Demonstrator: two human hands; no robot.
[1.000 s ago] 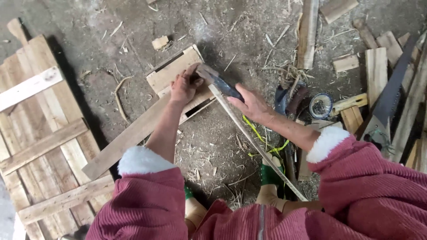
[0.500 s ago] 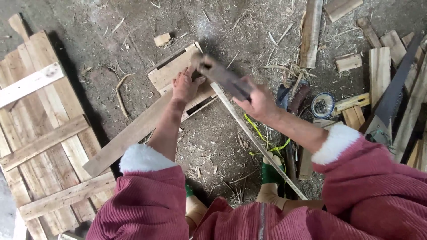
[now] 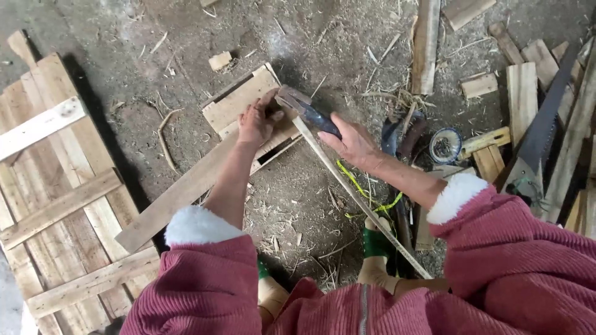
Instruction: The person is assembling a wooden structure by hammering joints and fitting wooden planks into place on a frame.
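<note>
My right hand (image 3: 352, 141) grips the dark handle of a hammer (image 3: 304, 107), whose head is down against the wood beside my left fingertips. My left hand (image 3: 257, 120) presses on a small stack of boards (image 3: 239, 102) lying on the dirt floor, fingers pinched near the hammer head; what they hold is too small to see. A long plank (image 3: 180, 195) runs from under that stack toward the lower left. A thin wooden strip (image 3: 360, 198) slants from the stack down to the right, past my feet.
A slatted wooden panel (image 3: 56, 198) lies at the left. Offcuts and boards (image 3: 521, 93) are piled at the right, with a handsaw (image 3: 537, 146), a small round tin (image 3: 444, 146) and a yellow-green cord (image 3: 360, 189). A small wood block (image 3: 220, 60) lies beyond the stack.
The hammer was raised half a second ago and has come down onto the boards by my left fingers. My left hand has stayed on the stack.
</note>
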